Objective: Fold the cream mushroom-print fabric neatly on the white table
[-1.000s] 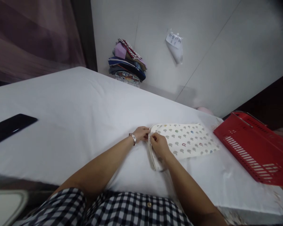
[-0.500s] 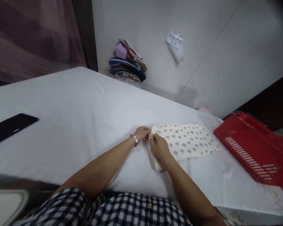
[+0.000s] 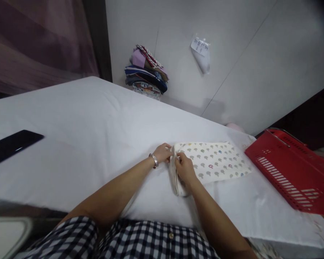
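Note:
A folded cream cloth printed with small grey and coloured mushrooms lies flat on the white-covered table. Both hands meet at its left edge. My left hand, with a bracelet at the wrist, pinches that edge from the left side. My right hand rests on the cloth beside it, fingers curled and gripping the same edge. The cloth's near left corner hangs in a thick fold below my right wrist.
A red plastic basket lies at the right end of the table. A black flat object sits at the far left. A stack of folded colourful cloths stands by the wall behind, and a small bag hangs on the wall.
Hardly anything moved. My right hand's fingers shifted slightly up along the cloth's left edge toward my left hand.

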{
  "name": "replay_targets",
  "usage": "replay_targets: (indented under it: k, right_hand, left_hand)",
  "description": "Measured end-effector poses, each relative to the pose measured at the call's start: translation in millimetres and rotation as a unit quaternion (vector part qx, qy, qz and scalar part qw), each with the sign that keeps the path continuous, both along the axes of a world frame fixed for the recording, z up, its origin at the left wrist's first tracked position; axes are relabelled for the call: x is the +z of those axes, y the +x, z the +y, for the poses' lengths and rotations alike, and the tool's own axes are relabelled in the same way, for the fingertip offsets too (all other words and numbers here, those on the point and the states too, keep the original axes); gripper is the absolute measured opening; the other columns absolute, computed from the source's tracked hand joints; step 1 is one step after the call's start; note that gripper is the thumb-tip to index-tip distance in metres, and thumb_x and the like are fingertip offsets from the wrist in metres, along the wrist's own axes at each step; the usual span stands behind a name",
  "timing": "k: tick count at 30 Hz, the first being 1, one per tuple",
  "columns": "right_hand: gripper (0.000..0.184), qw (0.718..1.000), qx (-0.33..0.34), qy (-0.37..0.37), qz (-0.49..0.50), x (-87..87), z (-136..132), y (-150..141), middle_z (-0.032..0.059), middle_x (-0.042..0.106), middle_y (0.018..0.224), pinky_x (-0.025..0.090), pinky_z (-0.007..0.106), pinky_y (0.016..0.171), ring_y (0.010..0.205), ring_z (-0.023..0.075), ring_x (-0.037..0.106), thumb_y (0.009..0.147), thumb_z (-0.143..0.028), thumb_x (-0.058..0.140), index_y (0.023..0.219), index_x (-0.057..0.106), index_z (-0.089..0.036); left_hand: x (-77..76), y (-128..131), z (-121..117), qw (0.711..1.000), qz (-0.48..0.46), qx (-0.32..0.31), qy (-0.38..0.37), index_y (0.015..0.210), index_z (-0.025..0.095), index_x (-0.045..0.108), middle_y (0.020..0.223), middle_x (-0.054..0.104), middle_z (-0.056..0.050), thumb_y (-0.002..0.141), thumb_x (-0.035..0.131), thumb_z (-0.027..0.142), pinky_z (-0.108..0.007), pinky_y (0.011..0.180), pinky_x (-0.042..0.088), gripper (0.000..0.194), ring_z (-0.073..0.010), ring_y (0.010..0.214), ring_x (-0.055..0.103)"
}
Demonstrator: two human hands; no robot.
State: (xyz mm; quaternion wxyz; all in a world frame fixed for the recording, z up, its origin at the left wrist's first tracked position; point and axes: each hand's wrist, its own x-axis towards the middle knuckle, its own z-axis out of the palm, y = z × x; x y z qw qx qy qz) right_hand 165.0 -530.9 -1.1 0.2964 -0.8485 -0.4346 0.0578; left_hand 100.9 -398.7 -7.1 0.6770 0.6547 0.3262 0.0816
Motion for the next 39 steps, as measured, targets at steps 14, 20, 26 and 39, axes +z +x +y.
replay_targets:
  k: [14,20,26,39]
  right_hand:
    - [0.026,1.0,0.0,0.0,-0.022,4.1,-2,-1,0.0003,0.058,0.067,0.033,0.023,0.057,0.06,0.0146,0.05,0.081,-0.024,0.04,0.103,0.054,-0.019]
    - [0.026,0.999,-0.002,-0.008,-0.034,8.1,-2,-2,0.0003,0.059,0.068,0.032,0.023,0.056,0.059,0.0145,0.05,0.081,-0.024,0.04,0.103,0.054,-0.02]
    - [0.024,0.997,-0.001,-0.04,-0.063,11.1,3,-6,0.0021,0.061,0.071,0.032,0.024,0.059,0.062,0.0155,0.052,0.081,-0.023,0.04,0.101,0.054,-0.02]
    - [0.017,0.984,0.01,-0.108,-0.14,19.6,4,-7,0.004,0.062,0.075,0.025,0.026,0.056,0.066,0.0166,0.054,0.083,-0.02,0.041,0.096,0.052,-0.019]
  left_hand:
    - [-2.3,2,-1,0.998,0.043,-0.018,0.05,0.095,0.015,0.051,0.066,0.063,0.0,0.062,0.059,0.016,-0.023,0.049,0.048,0.033,-0.0144,0.053,0.059]
    - [-5.1,5,-2,0.998,0.04,-0.019,0.044,0.092,0.015,0.052,0.062,0.059,0.002,0.063,0.057,0.017,-0.021,0.048,0.046,0.03,-0.012,0.05,0.057]
    - [-3.4,6,-7,1.0,0.003,0.009,0.008,0.091,0.017,0.051,0.064,0.059,0.003,0.064,0.056,0.016,-0.021,0.048,0.046,0.027,-0.0116,0.053,0.056]
    - [1.2,2,-13,0.999,-0.035,0.019,0.025,0.1,0.016,0.049,0.052,0.053,0.006,0.068,0.055,0.016,-0.02,0.041,0.039,0.032,-0.0101,0.041,0.05]
